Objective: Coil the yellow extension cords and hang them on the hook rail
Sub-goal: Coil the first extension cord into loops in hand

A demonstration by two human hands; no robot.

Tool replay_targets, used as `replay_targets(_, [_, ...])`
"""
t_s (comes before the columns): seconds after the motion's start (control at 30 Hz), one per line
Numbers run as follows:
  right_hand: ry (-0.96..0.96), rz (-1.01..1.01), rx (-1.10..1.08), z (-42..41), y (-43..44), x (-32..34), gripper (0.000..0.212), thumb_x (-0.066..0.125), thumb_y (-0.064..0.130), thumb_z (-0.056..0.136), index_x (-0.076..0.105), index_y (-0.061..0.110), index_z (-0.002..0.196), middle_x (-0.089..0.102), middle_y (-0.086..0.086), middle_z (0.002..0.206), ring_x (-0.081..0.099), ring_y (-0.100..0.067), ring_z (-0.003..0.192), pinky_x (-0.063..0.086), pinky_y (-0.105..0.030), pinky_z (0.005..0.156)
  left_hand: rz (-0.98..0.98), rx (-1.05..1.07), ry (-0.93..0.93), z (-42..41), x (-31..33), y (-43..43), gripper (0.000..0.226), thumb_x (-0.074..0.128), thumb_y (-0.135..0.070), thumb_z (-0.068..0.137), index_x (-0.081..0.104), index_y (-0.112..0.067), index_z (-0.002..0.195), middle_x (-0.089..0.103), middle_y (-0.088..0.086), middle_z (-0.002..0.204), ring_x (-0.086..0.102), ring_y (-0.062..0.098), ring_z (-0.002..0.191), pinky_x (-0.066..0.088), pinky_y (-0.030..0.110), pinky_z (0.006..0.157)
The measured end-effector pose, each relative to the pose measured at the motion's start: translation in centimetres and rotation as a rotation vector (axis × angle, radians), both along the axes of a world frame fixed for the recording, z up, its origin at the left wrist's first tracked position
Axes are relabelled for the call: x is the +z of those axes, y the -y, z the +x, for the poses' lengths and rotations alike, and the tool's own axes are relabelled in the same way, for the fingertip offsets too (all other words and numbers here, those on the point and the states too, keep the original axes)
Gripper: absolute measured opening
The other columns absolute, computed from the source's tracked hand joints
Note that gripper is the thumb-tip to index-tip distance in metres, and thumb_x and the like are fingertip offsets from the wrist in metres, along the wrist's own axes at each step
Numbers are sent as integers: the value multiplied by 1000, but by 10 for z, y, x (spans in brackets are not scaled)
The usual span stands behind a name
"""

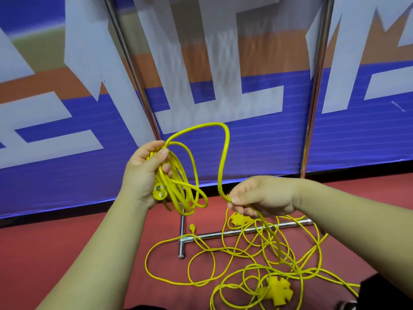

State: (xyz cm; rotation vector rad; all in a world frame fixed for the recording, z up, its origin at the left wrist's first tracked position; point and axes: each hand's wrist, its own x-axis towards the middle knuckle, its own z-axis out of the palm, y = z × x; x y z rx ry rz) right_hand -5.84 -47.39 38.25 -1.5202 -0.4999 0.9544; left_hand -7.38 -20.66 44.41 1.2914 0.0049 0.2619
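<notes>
1. Above the red floor, the left hand curls its fingers round the yellow coil, with the plug hanging beneath.
2. Beside it, the right hand pinches the free cord (thumb and forefinger), which arches up-left to the coil.
3. Slack trails down-right into the loose cords; the next loop likely travels leftward.

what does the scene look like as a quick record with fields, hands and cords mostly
left hand: grips a partly wound coil of yellow cord, plug hanging by the palm
right hand: pinches the strand leading from coil to floor
floor: loose yellow cords tangled, two socket blocks among them
rack: metal base bar under the tangle, two uprights before a banner
</notes>
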Motion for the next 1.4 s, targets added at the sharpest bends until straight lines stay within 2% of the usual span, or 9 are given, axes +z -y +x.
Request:
replay_targets(0.2, [-162,250,-323,5,16,30,20,53,35,92,59,17,85,49,3,66,43,-9,59,33,-21,56,84,79,-135,5,-26,-10,18,62,1,94,67,-11,106,54,8,62,51,14,43,48,25,45])
replay_targets(0.33, [-146,282,-748,24,30,26,29,45,38,104,62,18,90,46,6,64,36,-7,53,25,-20,50,67,57,-174,4,-30,-9,18,61,1,94,67,-11,107,54,8,61,51,15,43,48,25,46])
replay_targets(0.53, [205,141,-1144,38,48,2,8,64,26,92,62,19,90,52,-4,77,42,-14,54,28,-24,45,-94,7,-118,1,-14,-4,18,56,0,96,63,-12,108,57,5,70,51,9,46,48,23,44])
replay_targets(0.7, [512,-23,-1199,44,52,-3,4,66,21,87,67,20,83,66,2,72,62,-17,58,52,-37,61,-174,-51,-99,-5,-2,2,22,55,-2,95,62,-16,111,57,5,75,52,8,47,50,23,45])
replay_targets(0.83, [793,-392,-1139,44,51,-18,11,63,27,93,70,20,90,68,6,81,68,-19,77,51,-32,72,-164,-131,-68,-13,8,14,36,61,-4,83,62,-20,115,59,4,78,53,8,49,51,23,47])
replay_targets(0.93, [829,-645,-933,40,42,-29,14,61,27,95,71,19,91,67,1,84,61,-23,83,42,-29,67,-162,-185,-20,-18,16,24,44,61,-5,78,61,-22,119,61,3,78,55,8,51,54,24,50])
replay_targets(1.03, [886,-769,-661,32,27,-35,18,58,30,95,72,20,90,70,-4,86,63,-27,83,51,-35,67,-173,-218,23,-21,22,30,47,60,-5,80,60,-24,123,61,3,79,55,7,53,54,24,52])
replay_targets(1.2, [969,-785,-287,17,8,-29,16,57,33,95,69,24,91,71,-1,90,65,-26,84,55,-40,74,-196,-228,56,-22,28,33,50,60,-5,80,59,-26,126,60,3,81,56,6,55,55,23,53])
replay_targets(1.4, [977,-785,22,-7,9,-19,41,62,24,92,60,23,133,66,1,113,57,-14,95,34,-20,73,-312,-119,50,-11,25,23,39,58,-4,85,57,-23,119,61,2,81,57,4,54,53,21,52])
